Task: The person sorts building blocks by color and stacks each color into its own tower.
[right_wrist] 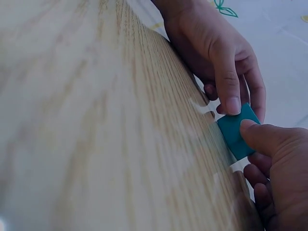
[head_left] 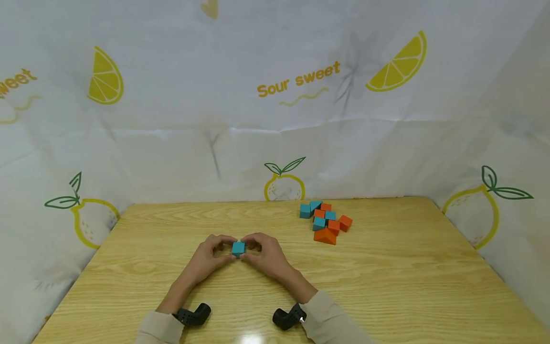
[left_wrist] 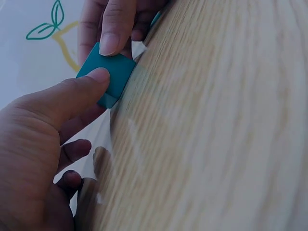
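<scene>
A small blue block (head_left: 238,248) is on the wooden table (head_left: 386,277), left of the middle. My left hand (head_left: 206,258) pinches it from the left side, thumb toward me and fingers behind. From the right side, my right hand (head_left: 268,255) pinches the same block in a mirrored way. Seen from the left wrist, both thumbs press on the near face of the block (left_wrist: 114,72), and its lower edge meets the table. The right wrist view shows the block (right_wrist: 236,132) between the two hands, its far face hidden by fingers.
At the back right of the table lies a loose group of blue and orange blocks. It includes a blue cube (head_left: 304,211), an orange cube (head_left: 345,223) and an orange triangular block (head_left: 325,236). A white printed cloth (head_left: 193,157) hangs behind and beside the table.
</scene>
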`<state>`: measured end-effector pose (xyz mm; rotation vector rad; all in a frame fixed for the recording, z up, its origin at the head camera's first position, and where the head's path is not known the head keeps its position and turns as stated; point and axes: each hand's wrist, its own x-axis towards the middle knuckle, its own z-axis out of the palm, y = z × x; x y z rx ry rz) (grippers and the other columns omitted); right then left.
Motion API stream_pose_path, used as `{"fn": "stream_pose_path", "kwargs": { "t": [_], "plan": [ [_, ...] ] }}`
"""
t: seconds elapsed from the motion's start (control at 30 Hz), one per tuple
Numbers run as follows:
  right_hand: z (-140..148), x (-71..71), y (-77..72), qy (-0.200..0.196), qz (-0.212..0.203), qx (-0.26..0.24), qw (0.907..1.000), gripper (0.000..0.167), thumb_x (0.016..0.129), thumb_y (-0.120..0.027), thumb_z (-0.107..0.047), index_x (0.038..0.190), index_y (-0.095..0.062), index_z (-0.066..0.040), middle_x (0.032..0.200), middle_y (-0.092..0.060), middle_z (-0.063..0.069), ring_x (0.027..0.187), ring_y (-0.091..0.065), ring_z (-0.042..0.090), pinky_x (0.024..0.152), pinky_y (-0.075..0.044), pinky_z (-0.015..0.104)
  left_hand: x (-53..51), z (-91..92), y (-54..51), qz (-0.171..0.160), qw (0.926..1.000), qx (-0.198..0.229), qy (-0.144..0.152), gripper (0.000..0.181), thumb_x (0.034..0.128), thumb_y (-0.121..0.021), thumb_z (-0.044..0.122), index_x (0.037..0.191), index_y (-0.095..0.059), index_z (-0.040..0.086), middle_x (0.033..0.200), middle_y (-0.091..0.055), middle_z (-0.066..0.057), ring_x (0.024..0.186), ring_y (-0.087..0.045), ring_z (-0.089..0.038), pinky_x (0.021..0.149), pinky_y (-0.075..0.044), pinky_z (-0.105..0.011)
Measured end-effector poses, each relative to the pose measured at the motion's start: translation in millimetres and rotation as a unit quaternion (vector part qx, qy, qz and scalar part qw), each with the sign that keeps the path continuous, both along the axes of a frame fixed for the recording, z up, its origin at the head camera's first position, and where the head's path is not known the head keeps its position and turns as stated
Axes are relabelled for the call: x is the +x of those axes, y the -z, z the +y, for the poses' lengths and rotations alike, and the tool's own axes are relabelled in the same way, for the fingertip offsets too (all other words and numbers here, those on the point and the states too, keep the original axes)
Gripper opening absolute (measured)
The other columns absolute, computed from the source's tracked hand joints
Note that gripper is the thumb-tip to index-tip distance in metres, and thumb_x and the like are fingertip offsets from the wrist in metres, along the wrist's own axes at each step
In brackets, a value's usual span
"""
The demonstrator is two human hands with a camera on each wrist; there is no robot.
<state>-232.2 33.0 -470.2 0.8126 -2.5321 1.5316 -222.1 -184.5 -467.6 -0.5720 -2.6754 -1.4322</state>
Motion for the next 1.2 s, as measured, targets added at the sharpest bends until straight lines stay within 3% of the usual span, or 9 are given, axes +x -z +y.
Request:
{"fn": "stream_pose_path", "kwargs": {
  "t": [0.17, 0.4, 0.57, 0.8, 0.97, 1.2],
  "plan": [
    [1.3, -0.6, 0.5, 0.001, -0.001, 0.003, 1.0000, 0.035, 0.083, -0.077, -0.019, 0.116, -0.066, -0.013, 0.103, -0.064, 0.000, 0.094, -0.061, 0.016, 0.081, -0.049, 0.029, -0.5, 1.6, 1.5, 0.008, 0.9999, -0.008, -0.005, 0.036, 0.0820, -0.077, 0.029, 0.116, -0.066, 0.027, 0.100, -0.055, 0.003, 0.088, -0.048, -0.018, 0.079, -0.042, -0.040],
    [6.9, 4.6, -4.6, -0.004, -0.007, -0.024, 0.9997, 0.052, 0.087, -0.074, -0.023, 0.133, -0.053, -0.012, 0.122, -0.056, 0.006, 0.099, -0.058, 0.020, 0.081, -0.047, 0.034, 1.8, 3.1, 1.9, 0.005, 0.9997, -0.020, -0.010, 0.036, 0.0823, -0.077, 0.027, 0.117, -0.066, 0.026, 0.098, -0.053, 0.002, 0.088, -0.049, -0.018, 0.080, -0.042, -0.041],
    [21.7, 14.1, -21.3, 0.013, 0.017, -0.050, 0.9985, 0.042, 0.090, -0.070, -0.019, 0.129, -0.056, -0.014, 0.119, -0.056, 0.011, 0.098, -0.057, 0.024, 0.080, -0.049, 0.040, 3.1, 3.8, 1.3, -0.005, 0.9995, -0.027, -0.015, 0.038, 0.0824, -0.077, 0.027, 0.118, -0.065, 0.025, 0.100, -0.054, 0.002, 0.090, -0.050, -0.016, 0.081, -0.042, -0.041],
    [49.3, 9.8, -19.0, 0.035, 0.063, -0.073, 0.9947, 0.037, 0.088, -0.071, -0.014, 0.124, -0.060, -0.014, 0.113, -0.059, 0.014, 0.092, -0.060, 0.023, 0.075, -0.052, 0.039, 0.9, 1.3, 1.8, 0.000, 0.9994, -0.030, -0.015, 0.038, 0.0820, -0.077, 0.029, 0.118, -0.066, 0.024, 0.101, -0.055, 0.001, 0.092, -0.051, -0.016, 0.082, -0.043, -0.042],
    [69.2, 5.0, -20.0, 0.070, 0.105, -0.072, 0.9894, 0.034, 0.087, -0.072, -0.012, 0.119, -0.063, -0.013, 0.110, -0.062, 0.009, 0.091, -0.059, 0.025, 0.074, -0.052, 0.039, 1.0, 0.2, 3.4, 0.006, 0.9995, -0.028, -0.015, 0.037, 0.0825, -0.077, 0.030, 0.117, -0.066, 0.024, 0.101, -0.055, 0.001, 0.093, -0.052, -0.016, 0.083, -0.043, -0.043],
    [101.8, -2.1, -21.2, 0.132, 0.131, -0.042, 0.9817, 0.030, 0.087, -0.072, -0.012, 0.116, -0.065, -0.009, 0.111, -0.064, 0.009, 0.095, -0.057, 0.028, 0.075, -0.048, 0.041, 0.4, 0.5, 3.4, 0.014, 0.9995, -0.025, -0.013, 0.037, 0.0824, -0.077, 0.027, 0.117, -0.066, 0.023, 0.099, -0.055, 0.001, 0.092, -0.053, -0.016, 0.083, -0.043, -0.042]
  ]
}}
